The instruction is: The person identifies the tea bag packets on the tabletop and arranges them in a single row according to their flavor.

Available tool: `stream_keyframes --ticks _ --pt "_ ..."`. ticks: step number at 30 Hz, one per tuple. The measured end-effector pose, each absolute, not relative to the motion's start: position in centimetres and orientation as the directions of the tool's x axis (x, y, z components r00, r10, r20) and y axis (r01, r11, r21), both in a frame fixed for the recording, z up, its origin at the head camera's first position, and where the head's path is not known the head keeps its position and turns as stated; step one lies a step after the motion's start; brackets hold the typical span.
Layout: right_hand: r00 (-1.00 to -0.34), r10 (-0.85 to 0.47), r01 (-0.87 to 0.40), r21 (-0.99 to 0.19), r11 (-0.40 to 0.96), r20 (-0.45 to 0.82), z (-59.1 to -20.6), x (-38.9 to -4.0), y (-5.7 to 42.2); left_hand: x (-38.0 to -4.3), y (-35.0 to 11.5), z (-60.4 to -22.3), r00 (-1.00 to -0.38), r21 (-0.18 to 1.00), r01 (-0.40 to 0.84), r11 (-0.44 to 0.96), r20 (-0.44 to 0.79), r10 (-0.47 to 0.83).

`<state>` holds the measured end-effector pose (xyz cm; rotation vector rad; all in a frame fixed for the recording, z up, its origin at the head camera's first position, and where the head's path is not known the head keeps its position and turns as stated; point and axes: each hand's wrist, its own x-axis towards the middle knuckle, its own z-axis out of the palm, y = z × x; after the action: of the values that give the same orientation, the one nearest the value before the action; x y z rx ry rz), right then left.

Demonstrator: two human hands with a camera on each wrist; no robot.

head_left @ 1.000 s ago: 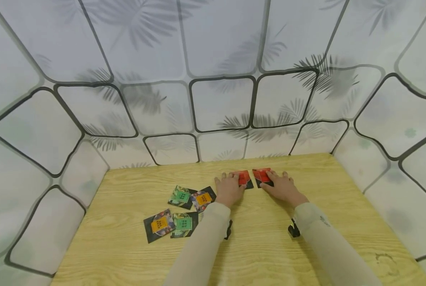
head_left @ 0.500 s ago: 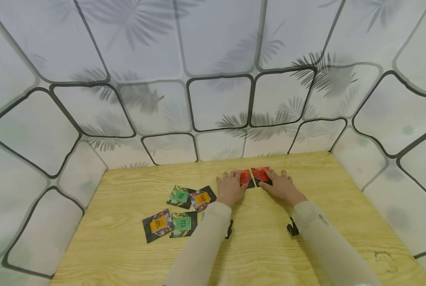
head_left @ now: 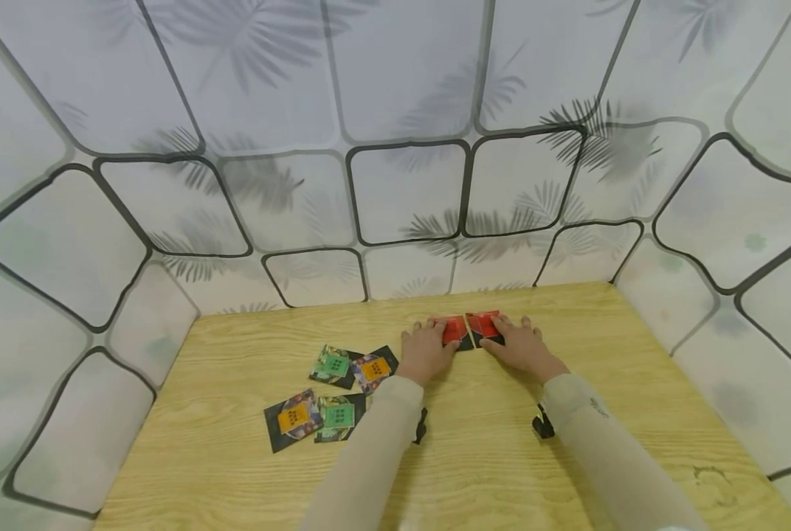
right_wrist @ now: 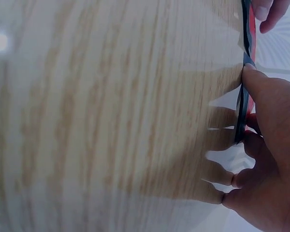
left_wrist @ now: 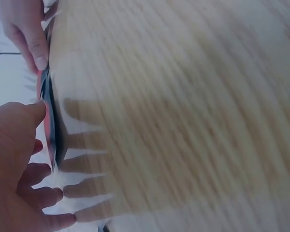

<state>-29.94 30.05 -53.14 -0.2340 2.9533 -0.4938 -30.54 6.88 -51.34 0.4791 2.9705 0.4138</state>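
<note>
Two small flat packets, red above and black below, lie almost edge to edge near the back of the table. My left hand (head_left: 427,352) rests on the left red packet (head_left: 460,333), its index finger on top and thumb at the near edge. The right red packet (head_left: 483,324) lies under the index finger and thumb of my right hand (head_left: 522,348). In the left wrist view the left thumb touches the packet's edge (left_wrist: 50,128), while the other fingers spread out to the table. The right wrist view shows the right thumb against the packet's black part (right_wrist: 241,113).
Left of my left forearm lie two green-labelled packets (head_left: 336,364) (head_left: 339,417) and two orange-labelled packets (head_left: 375,369) (head_left: 294,419), some overlapping. The wood-grain table (head_left: 475,457) meets a patterned fabric wall (head_left: 409,195) behind and at both sides.
A second ago the gap between the two red packets was wider; they have come closer together. Over the last half second both hands stay nearly still on them.
</note>
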Motion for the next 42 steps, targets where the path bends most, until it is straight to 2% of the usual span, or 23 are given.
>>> stream_keyframes --ticks 5,15,22,31,42 --pt "-0.979 -0.175 -0.131 -0.335 0.933 -0.106 -53.4 -30.1 30.0 -30.4 5.0 -50.8 -0.915 0.318 0.36 0.877 -0.061 0.398" --pt "-0.977 -0.175 -0.127 -0.333 0.934 -0.12 -51.8 -29.0 29.3 -28.9 0.1 -49.2 -0.877 0.278 0.423 0.863 -0.115 0.467" --pt "-0.975 -0.184 -0.13 -0.348 0.928 -0.126 -51.9 -29.0 29.4 -27.4 -4.2 -49.5 -0.879 0.179 0.45 0.875 -0.087 0.469" --pt "-0.975 -0.187 -0.138 -0.331 0.933 -0.122 -51.7 -29.1 29.3 -25.7 -8.2 -49.4 -0.908 0.157 0.39 0.907 -0.1 0.408" --pt "-0.973 -0.189 -0.131 -0.355 0.926 -0.136 -52.1 -29.3 29.3 -24.9 -10.1 -49.6 -0.914 0.2 0.357 0.912 -0.127 0.386"
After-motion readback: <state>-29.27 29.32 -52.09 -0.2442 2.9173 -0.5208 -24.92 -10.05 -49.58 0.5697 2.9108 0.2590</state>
